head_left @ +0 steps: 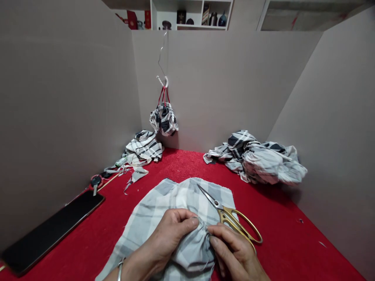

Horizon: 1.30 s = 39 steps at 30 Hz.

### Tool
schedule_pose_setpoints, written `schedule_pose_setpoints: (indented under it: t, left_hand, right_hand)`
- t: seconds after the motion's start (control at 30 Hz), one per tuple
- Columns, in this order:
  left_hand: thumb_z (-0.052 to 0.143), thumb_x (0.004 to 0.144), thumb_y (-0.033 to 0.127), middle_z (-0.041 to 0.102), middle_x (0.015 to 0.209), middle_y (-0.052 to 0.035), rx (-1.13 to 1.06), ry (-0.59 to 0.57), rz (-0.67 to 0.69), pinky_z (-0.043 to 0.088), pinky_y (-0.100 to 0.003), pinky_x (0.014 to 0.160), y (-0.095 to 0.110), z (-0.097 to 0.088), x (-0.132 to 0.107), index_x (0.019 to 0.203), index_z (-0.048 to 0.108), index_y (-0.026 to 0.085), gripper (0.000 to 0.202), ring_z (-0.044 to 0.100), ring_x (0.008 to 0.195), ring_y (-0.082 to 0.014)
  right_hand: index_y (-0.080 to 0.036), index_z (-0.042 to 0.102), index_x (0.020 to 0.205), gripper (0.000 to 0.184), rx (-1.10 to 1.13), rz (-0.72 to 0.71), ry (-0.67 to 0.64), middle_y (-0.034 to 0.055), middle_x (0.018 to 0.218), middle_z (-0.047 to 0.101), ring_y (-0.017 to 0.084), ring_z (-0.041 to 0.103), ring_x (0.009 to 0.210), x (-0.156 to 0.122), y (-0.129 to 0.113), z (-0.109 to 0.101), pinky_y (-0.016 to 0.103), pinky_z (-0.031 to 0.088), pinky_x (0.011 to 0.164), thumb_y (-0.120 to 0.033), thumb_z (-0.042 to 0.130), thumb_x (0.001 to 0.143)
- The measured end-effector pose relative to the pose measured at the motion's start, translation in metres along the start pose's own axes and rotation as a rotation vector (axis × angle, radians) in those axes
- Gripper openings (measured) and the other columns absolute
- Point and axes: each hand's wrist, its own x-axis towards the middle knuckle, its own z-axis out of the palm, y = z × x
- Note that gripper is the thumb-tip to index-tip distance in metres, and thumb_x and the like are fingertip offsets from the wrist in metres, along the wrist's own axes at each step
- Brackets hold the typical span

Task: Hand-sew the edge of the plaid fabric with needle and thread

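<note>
A grey and white plaid cloth (164,207) lies spread on the red table surface (275,218). My left hand (171,230) is closed, bunching a gathered fold of this cloth. My right hand (234,249) pinches the same gathered fold from the right side, fingers pressed together. Gold-handled scissors (231,218) lie closed on the cloth just above my right hand, blades pointing up and left; neither hand holds them.
A pile of plaid fabric (258,158) sits at the back right. Cloth scraps (142,150) lie at the back left corner. A small plaid pouch (163,119) hangs from a hook. A dark phone (49,230) lies at the left. Grey partition walls (58,97) enclose the table.
</note>
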Motion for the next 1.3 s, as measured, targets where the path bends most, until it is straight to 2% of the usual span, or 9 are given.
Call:
schedule_pose_setpoints:
  t: [0.1, 0.23, 0.43, 0.73, 0.83, 0.93, 1.03, 1.13, 1.3]
  left_hand:
    - [0.074, 0.064, 0.033, 0.056, 0.058, 0.0012, -0.001, 0.002, 0.003, 0.034, -0.02, 0.052, 0.0, 0.0, 0.0, 0.073, 0.063, 0.011, 0.026, 0.045, 0.051, -0.0081]
    - [0.074, 0.064, 0.033, 0.057, 0.059, 0.001, -0.006, -0.003, 0.007, 0.034, -0.02, 0.053, 0.001, -0.001, 0.0, 0.073, 0.063, 0.011, 0.026, 0.046, 0.052, -0.0081]
    - [0.073, 0.065, 0.033, 0.056, 0.059, 0.0005, -0.003, -0.001, 0.003, 0.034, -0.02, 0.052, 0.001, 0.0, 0.0, 0.073, 0.062, 0.01, 0.027, 0.045, 0.051, -0.0079]
    - [0.07, 0.067, 0.03, 0.057, 0.062, 0.0001, 0.098, -0.004, 0.036, 0.035, -0.02, 0.054, 0.002, 0.0, 0.001, 0.076, 0.064, 0.01, 0.023, 0.047, 0.055, -0.0088]
    - [0.066, 0.07, 0.026, 0.061, 0.067, -0.0017, 0.328, 0.034, 0.166, 0.038, -0.022, 0.06, 0.002, 0.0, 0.001, 0.075, 0.066, 0.012, 0.015, 0.052, 0.062, -0.0122]
    - [0.059, 0.076, 0.019, 0.064, 0.07, -0.0033, 0.644, 0.076, 0.47, 0.041, -0.023, 0.066, -0.002, -0.002, 0.002, 0.073, 0.068, 0.014, 0.011, 0.057, 0.069, -0.0148]
    - [0.055, 0.078, 0.014, 0.065, 0.07, -0.0045, 0.82, 0.076, 0.714, 0.042, -0.023, 0.064, -0.007, -0.004, 0.003, 0.076, 0.069, 0.014, 0.014, 0.059, 0.068, -0.0148]
    - [0.055, 0.079, 0.013, 0.065, 0.068, -0.0045, 0.855, 0.076, 0.78, 0.042, -0.022, 0.061, -0.01, -0.005, 0.003, 0.076, 0.068, 0.014, 0.014, 0.06, 0.065, -0.0143]
    - [0.053, 0.08, 0.011, 0.064, 0.069, -0.004, 0.874, 0.088, 0.776, 0.043, -0.022, 0.062, -0.01, -0.002, 0.001, 0.076, 0.066, 0.014, 0.013, 0.06, 0.066, -0.0142]
  right_hand:
    - [-0.019, 0.065, 0.099, 0.03, 0.001, 0.045, 0.038, 0.0045, 0.075, 0.059, 0.01, 0.049, 0.042, 0.0, -0.004, 0.001, 0.019, 0.037, 0.034, -0.038, 0.044, 0.09]
    - [-0.022, 0.066, 0.097, 0.025, -0.049, -0.065, 0.035, 0.0036, 0.07, 0.06, 0.017, 0.06, 0.06, 0.003, -0.008, 0.0, 0.023, 0.047, 0.05, -0.033, 0.045, 0.089]
    - [-0.021, 0.064, 0.103, 0.025, -0.093, -0.121, 0.009, 0.0052, 0.077, 0.064, 0.02, 0.063, 0.072, 0.005, -0.01, -0.004, 0.027, 0.05, 0.066, -0.026, 0.044, 0.09]
    - [-0.02, 0.064, 0.1, 0.023, -0.092, -0.098, 0.003, 0.0049, 0.077, 0.063, 0.019, 0.062, 0.071, 0.004, -0.012, -0.004, 0.027, 0.049, 0.066, -0.027, 0.044, 0.09]
    - [-0.019, 0.064, 0.097, 0.024, -0.091, -0.033, 0.017, 0.0046, 0.076, 0.062, 0.018, 0.06, 0.071, 0.004, -0.015, -0.003, 0.026, 0.047, 0.065, -0.029, 0.044, 0.09]
    - [-0.019, 0.064, 0.097, 0.024, -0.092, -0.011, 0.02, 0.0046, 0.076, 0.062, 0.018, 0.06, 0.071, 0.004, -0.017, -0.003, 0.026, 0.047, 0.065, -0.031, 0.044, 0.09]
    - [-0.019, 0.064, 0.095, 0.024, -0.079, -0.016, 0.044, 0.0046, 0.076, 0.063, 0.019, 0.061, 0.072, 0.004, -0.017, -0.002, 0.026, 0.047, 0.065, -0.032, 0.045, 0.09]
    - [-0.02, 0.064, 0.095, 0.022, -0.083, -0.018, 0.049, 0.0043, 0.077, 0.063, 0.019, 0.061, 0.073, 0.003, -0.016, -0.001, 0.026, 0.047, 0.066, -0.029, 0.045, 0.09]
    - [-0.019, 0.061, 0.098, 0.019, -0.117, -0.075, 0.026, 0.0047, 0.081, 0.062, 0.018, 0.061, 0.077, 0.003, -0.011, -0.002, 0.026, 0.047, 0.069, -0.023, 0.045, 0.089]
